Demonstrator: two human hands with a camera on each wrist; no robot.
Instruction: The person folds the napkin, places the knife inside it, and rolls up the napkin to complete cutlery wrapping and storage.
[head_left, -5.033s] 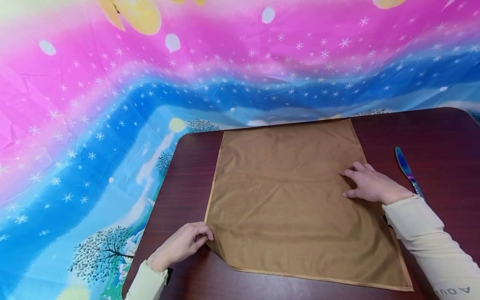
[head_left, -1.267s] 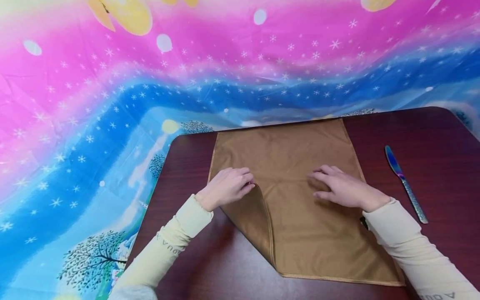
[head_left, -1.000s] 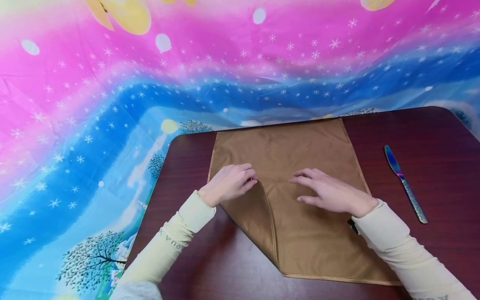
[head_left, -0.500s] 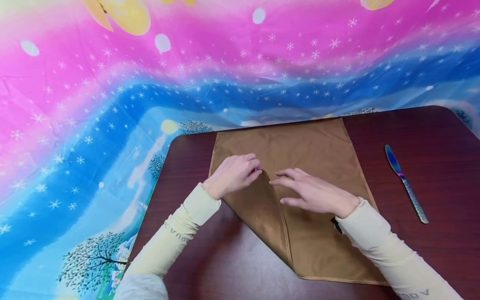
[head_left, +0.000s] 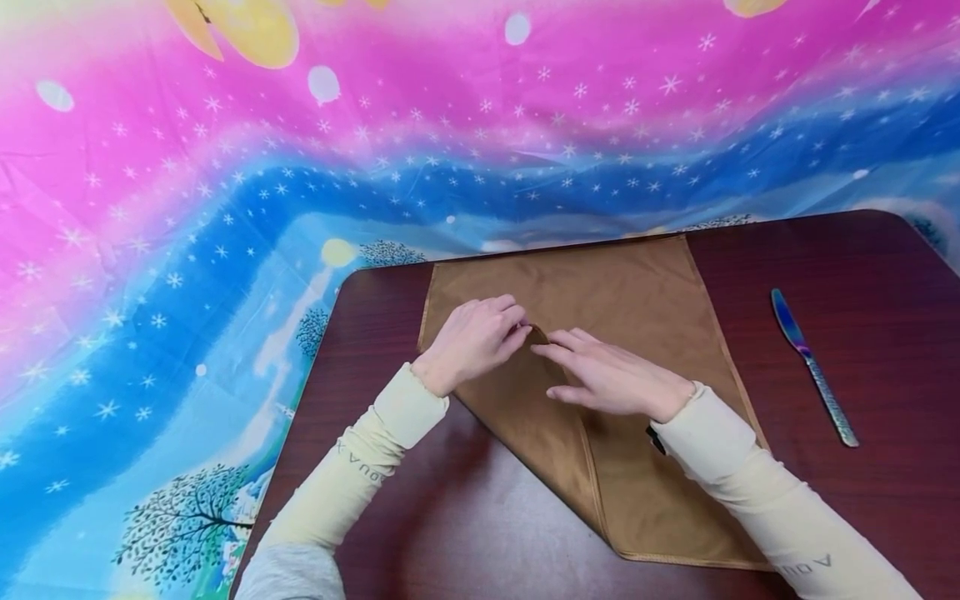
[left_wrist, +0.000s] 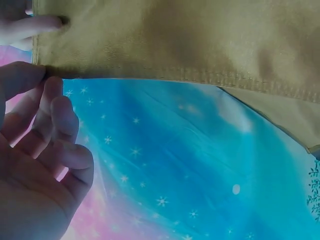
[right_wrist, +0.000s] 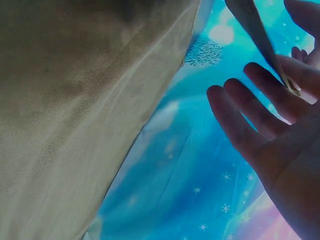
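Observation:
A brown cloth napkin [head_left: 622, 292] lies spread on the dark red-brown table [head_left: 450, 533], its near left part lifted and turned over to the right. My left hand [head_left: 476, 337] pinches the raised corner between thumb and forefinger, also seen on the left hand [left_wrist: 40, 150] in the left wrist view. The right hand [head_left: 618, 375] is beside that corner, fingers mostly straight, the fingertips at the cloth's lifted edge. In the right wrist view, the right hand [right_wrist: 280, 135] shows spread fingers next to a strip of cloth [right_wrist: 255, 30]; its thumb tip is partly hidden.
A table knife [head_left: 813, 367] with an iridescent blade and patterned handle lies to the right of the napkin. Behind and to the left of the table hangs a pink and blue printed sheet [head_left: 420, 150] with snowflakes and trees.
The left hand has taken the napkin's near left corner up and away, folding it over to the right. My right hand has moved left from the napkin's right side to that corner.

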